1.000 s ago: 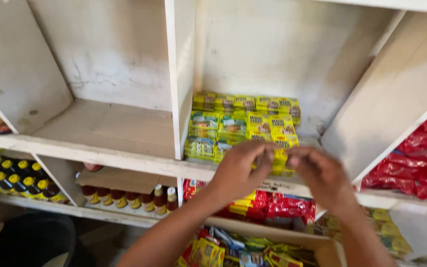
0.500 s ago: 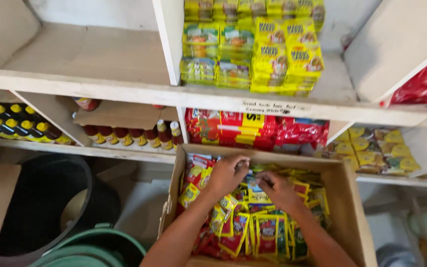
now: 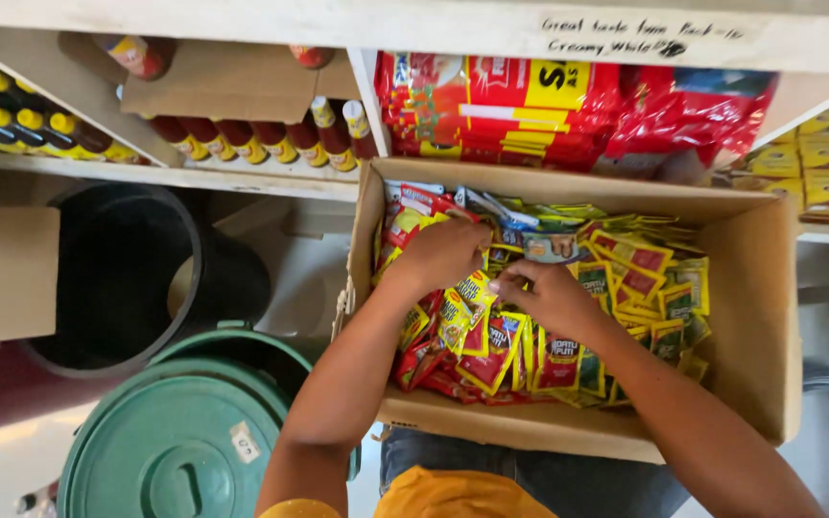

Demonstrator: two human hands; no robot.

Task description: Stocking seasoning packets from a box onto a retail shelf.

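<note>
A long white shelf runs across the top. A big black bin stands under it on the left. Next to the bin sits a round green lid on another bin.

A brown cardboard box sits in front of the person, on their lap. It is full of small packets in red, yellow and green. All the packets lie in a loose pile inside the box.

On the shelf behind the box are big red bags. To the left stand rows of dark bottles with yellow caps.

Both hands are down in the box, close together. The left hand lies on top of the pile with its fingers curled down into the packets. The right hand has its fingers bent and pressed together, pinching some packets near the middle of the box. The hands almost touch.
</note>
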